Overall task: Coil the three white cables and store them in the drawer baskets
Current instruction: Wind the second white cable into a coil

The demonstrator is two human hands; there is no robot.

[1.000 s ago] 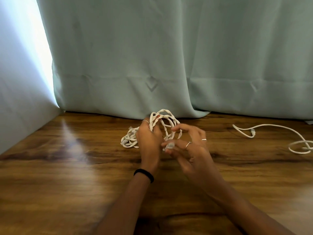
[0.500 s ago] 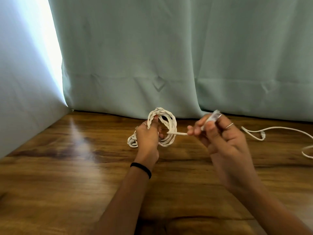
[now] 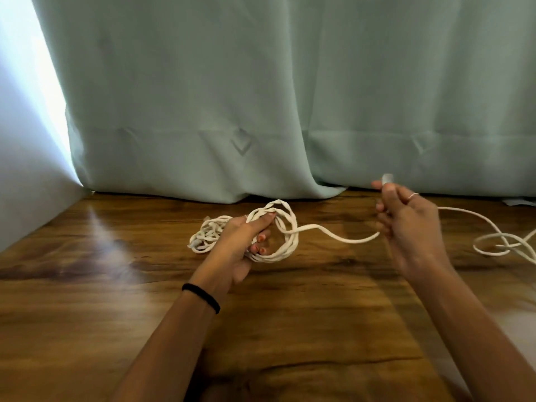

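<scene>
1. The left hand [image 3: 243, 242] curls its fingers round a coiled bundle of white cable [image 3: 275, 230], held just above the brown wooden bench [image 3: 116, 314].
2. The right hand [image 3: 406, 224], at three o'clock from the coil, pinches the cable's white plug end [image 3: 387, 179], a loose strand sagging between both hands.
3. A second white cable, heaped [image 3: 206, 235], lies at nine o'clock of the coil.
4. A third white cable, looped [image 3: 499, 242], lies at the far right, before the pale green curtain [image 3: 261, 97].

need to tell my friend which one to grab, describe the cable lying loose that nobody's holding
Follow the wooden table to its far right edge, below the green curtain. The loose cable lies there in open loops; unlike the coiled cable, no hand touches it.
</scene>
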